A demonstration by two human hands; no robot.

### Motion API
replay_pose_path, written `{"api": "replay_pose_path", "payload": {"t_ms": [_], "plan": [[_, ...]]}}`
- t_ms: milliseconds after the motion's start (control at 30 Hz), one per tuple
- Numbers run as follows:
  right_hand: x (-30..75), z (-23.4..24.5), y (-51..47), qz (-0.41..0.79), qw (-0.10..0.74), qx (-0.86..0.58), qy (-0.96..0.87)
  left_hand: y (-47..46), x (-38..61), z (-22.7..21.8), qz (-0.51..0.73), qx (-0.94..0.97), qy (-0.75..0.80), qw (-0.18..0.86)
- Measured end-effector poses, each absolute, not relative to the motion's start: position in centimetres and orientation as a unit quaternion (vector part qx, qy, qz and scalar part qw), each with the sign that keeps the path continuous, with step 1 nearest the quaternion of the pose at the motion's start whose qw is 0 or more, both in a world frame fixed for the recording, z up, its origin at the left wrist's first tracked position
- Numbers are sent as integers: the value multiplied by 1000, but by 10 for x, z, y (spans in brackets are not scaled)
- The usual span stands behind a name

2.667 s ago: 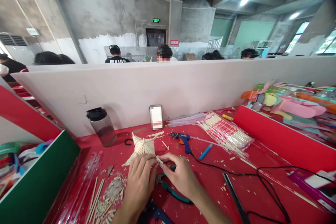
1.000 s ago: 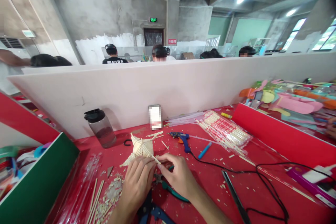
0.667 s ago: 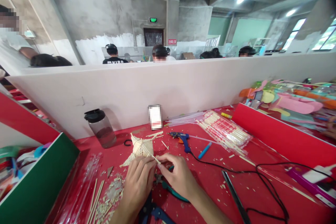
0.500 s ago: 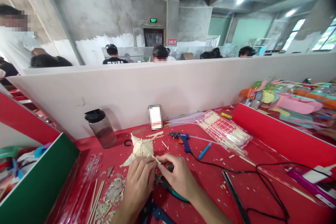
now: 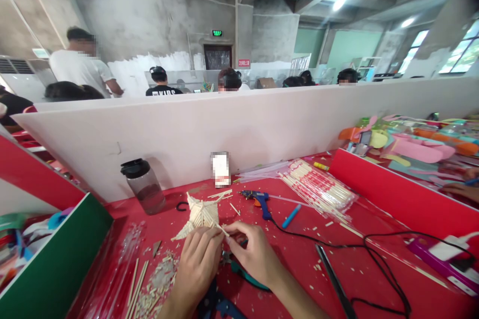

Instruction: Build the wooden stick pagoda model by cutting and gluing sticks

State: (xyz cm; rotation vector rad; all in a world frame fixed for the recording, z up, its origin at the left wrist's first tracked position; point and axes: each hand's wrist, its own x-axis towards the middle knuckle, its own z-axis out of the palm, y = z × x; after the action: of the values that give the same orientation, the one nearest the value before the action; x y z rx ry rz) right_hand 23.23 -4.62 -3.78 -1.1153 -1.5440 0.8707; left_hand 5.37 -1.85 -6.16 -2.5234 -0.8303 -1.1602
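A small model built of pale wooden sticks (image 5: 200,213) rests on the red table (image 5: 337,239). My left hand (image 5: 198,264) grips its near edge with curled fingers. My right hand (image 5: 251,253) pinches a thin stick at the model's near right corner. Under my hands lie teal-handled pliers (image 5: 245,275) and a blue-handled tool (image 5: 220,305). A blue glue gun (image 5: 260,201) lies just beyond my right hand, its black cord (image 5: 359,244) trailing to the right.
A dark-lidded bottle (image 5: 142,185) stands at the back left. Wrapped chopstick bundles (image 5: 318,188) lie at the back right. Stick offcuts (image 5: 157,279) litter the near left. A white partition (image 5: 239,129) rises behind; people sit beyond it. A green-sided box (image 5: 52,259) is left, a red divider (image 5: 392,199) right.
My hands stay on the stick model, barely shifted. Behind the partition, a person in a white shirt has walked in from the left.
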Motion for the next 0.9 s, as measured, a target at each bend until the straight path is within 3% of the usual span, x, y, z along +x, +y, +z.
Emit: {"api": "replay_pose_path", "payload": {"t_ms": [433,500,633,900], "plan": [[249,-42,-40,342,467,-487,-654,-18,50,-60,-426,-849,-302,83],[270,-44,-29,287,420,-547,-665,-16,47,-56,-439,-838,-309,95],[319,-55,1,121,236,-729,-631,-11,40,-42,-459,-817,-326,123],[353,-79,48,159,164,-767,-599,0,27,-28,-353,-881,-286,134]]}}
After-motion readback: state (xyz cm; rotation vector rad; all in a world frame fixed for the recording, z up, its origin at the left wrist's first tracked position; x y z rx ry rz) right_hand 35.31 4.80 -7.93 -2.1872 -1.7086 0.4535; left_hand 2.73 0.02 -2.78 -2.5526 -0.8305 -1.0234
